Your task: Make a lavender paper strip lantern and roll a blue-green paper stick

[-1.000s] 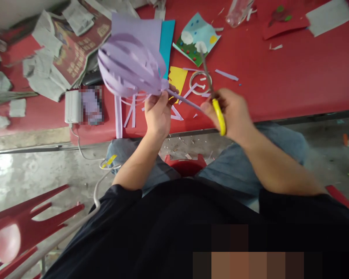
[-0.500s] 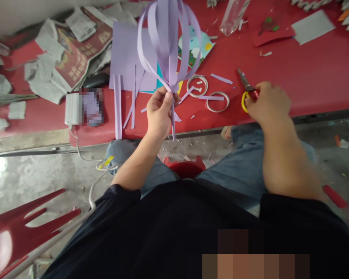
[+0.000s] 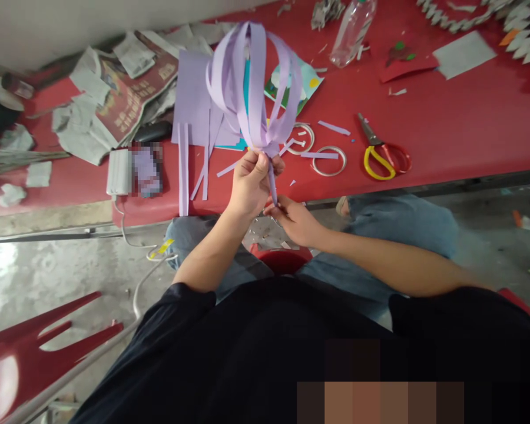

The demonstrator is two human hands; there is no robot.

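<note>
My left hand (image 3: 251,184) pinches the gathered base of a globe-shaped lantern of looped purple paper strips (image 3: 258,82), held upright above the table's front edge. A narrow purple tail hangs below that grip. My right hand (image 3: 298,221) has its fingertips closed on the tail's lower end, just under my left hand. To the right, scissors (image 3: 378,154) with one yellow and one red handle loop lie on the table with their blades slightly apart. Two rolls of tape (image 3: 343,168) lie between the scissors and the lantern, with cut purple scraps on and around them.
The red table (image 3: 459,129) carries purple sheets (image 3: 192,100), long purple strips (image 3: 184,176), crumpled newspaper (image 3: 132,97) and a white charger (image 3: 119,172) with a cable. A clear bottle (image 3: 352,34) lies farther back. A red chair (image 3: 39,341) is at lower left.
My right hand has let go of the scissors, leaving them on the table, and moved left to the paper tail. The lantern has come lower and its loops have turned.
</note>
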